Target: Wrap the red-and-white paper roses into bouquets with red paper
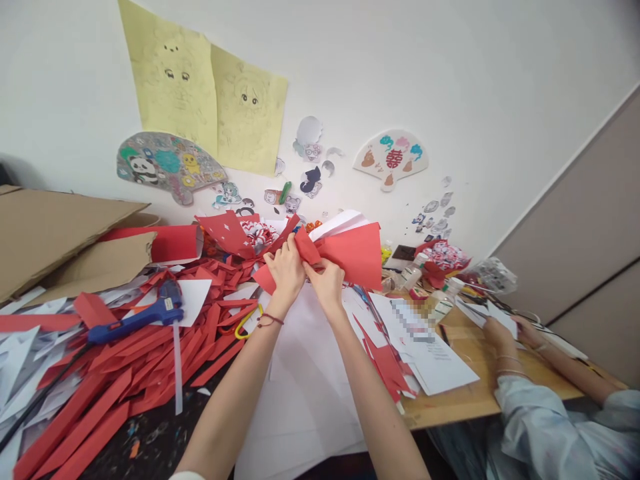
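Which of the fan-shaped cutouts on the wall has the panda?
The left fan, grey, below the yellow drawings. The right fan is white with a red character.

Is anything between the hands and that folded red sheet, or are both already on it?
Nothing visible stands between them. The left hand and right hand both pinch the near corner of the folded red paper, held up above the white sheet. The glue gun lies off to the left among red strips.
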The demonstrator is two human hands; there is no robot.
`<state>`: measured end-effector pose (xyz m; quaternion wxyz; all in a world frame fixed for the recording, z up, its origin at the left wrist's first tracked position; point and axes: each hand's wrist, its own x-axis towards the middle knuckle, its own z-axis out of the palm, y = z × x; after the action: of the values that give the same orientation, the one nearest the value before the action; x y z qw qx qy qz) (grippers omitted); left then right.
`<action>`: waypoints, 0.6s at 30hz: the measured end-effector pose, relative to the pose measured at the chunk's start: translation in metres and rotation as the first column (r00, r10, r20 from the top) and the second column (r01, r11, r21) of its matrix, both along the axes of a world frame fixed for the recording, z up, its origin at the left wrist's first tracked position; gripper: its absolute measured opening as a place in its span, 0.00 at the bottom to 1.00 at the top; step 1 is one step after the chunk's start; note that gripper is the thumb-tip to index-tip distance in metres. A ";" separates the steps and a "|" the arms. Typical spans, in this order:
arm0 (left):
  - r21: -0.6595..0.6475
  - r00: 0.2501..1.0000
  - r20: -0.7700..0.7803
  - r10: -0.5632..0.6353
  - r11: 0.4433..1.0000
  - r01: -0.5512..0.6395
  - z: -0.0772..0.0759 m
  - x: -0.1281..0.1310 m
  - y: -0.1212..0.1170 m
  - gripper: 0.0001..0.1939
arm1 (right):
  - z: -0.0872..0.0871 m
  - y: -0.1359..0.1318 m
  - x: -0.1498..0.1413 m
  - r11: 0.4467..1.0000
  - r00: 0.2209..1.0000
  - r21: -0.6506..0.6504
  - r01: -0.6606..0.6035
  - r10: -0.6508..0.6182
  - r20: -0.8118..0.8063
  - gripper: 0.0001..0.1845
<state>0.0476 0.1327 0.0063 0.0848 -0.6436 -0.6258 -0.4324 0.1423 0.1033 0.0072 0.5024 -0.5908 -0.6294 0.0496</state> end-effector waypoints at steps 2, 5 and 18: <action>-0.004 1.000 -0.007 -0.003 1.000 0.003 0.000 0.000 0.000 0.27 | 0.002 0.000 -0.002 0.999 0.997 -0.021 0.049 -0.048 0.060 0.10; -0.010 1.000 0.017 -0.006 1.000 0.007 0.001 0.001 -0.001 0.28 | 0.006 0.000 -0.002 0.996 0.993 -0.060 0.059 -0.052 0.106 0.09; 0.006 0.995 0.081 -0.059 0.998 0.059 0.009 0.004 -0.006 0.37 | 0.011 -0.002 -0.001 0.994 0.974 0.062 0.089 -0.100 0.202 0.11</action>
<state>0.0512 0.1264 0.0154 0.0478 -0.6435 -0.6088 -0.4615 0.1414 0.1009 0.0186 0.4523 -0.6084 -0.6500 -0.0519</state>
